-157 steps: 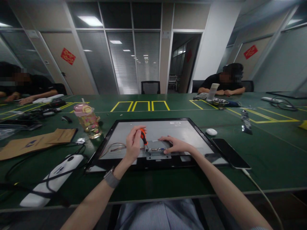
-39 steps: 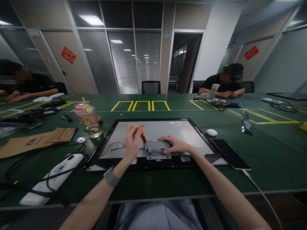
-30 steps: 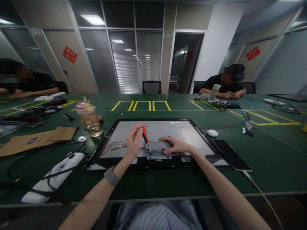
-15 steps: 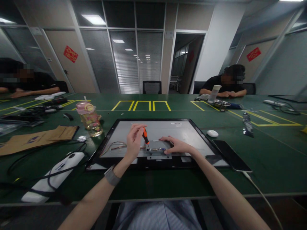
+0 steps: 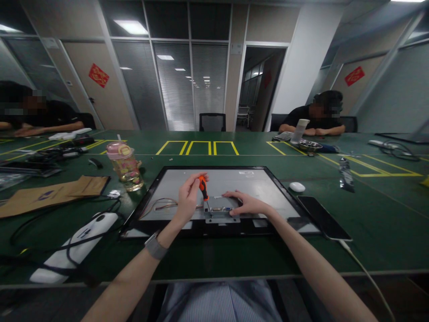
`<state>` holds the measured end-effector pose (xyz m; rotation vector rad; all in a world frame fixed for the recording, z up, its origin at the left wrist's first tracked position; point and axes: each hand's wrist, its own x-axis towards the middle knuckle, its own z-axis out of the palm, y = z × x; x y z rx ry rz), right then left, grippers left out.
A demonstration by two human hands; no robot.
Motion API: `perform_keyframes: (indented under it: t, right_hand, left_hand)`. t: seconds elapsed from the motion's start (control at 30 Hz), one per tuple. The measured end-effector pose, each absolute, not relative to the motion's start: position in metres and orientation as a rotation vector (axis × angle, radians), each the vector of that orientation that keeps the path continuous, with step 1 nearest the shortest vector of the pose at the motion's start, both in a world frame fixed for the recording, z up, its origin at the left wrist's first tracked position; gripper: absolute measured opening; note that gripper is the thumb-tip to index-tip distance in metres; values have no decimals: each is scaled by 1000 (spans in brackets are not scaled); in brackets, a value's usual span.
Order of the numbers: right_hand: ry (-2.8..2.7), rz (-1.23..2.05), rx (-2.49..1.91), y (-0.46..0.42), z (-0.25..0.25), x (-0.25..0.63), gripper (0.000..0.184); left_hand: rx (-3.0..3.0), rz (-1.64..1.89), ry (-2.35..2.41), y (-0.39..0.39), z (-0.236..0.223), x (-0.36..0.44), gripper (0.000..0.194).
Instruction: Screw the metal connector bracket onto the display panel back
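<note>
A monitor panel (image 5: pixel 254 181) lies face down on the green table, its grey metal back up inside a black frame. My left hand (image 5: pixel 186 201) is closed around a small orange-handled screwdriver (image 5: pixel 203 189), held nearly upright with its tip on a metal connector bracket (image 5: pixel 221 213) near the panel's front edge. My right hand (image 5: pixel 244 202) lies flat, fingers spread, pressing on the bracket's right side. Thin coloured wires (image 5: pixel 161 205) run across the panel to the left of my left hand.
A pink-lidded bottle (image 5: pixel 124 166) and a brown paper bag (image 5: pixel 50 195) sit at left, a white device with black cables (image 5: pixel 77 246) at front left. A black phone (image 5: pixel 321 218) with cable and white earbud case (image 5: pixel 296 187) lie right. Two other people sit across the table.
My left hand's fingers have shifted around the screwdriver handle, which stays on the same spot of the bracket. My right hand has not moved.
</note>
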<state>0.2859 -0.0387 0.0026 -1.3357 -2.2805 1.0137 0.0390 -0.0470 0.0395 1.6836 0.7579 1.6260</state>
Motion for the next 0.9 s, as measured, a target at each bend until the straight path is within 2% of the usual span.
perform_keyframes:
  t: [0.13, 0.37, 0.53, 0.77, 0.9]
  right_hand:
    - [-2288, 995, -1322, -38, 2, 286, 79]
    - [-2312, 957, -1238, -37, 2, 284, 74]
    - [-2295, 973, -1288, -37, 0, 285, 77]
    - [-2277, 992, -1295, -38, 3, 284, 76]
    - [-2290, 991, -1287, -37, 1, 285, 76]
  left_hand:
    - [1705, 1590, 731, -46, 38, 39, 28]
    - [1760, 1783, 813, -44, 39, 40, 10]
    - [1671, 1684, 724, -47, 38, 40, 29]
    - [1748, 1730, 800, -46, 39, 39, 15]
    - [1713, 1741, 771, -47, 40, 39, 22]
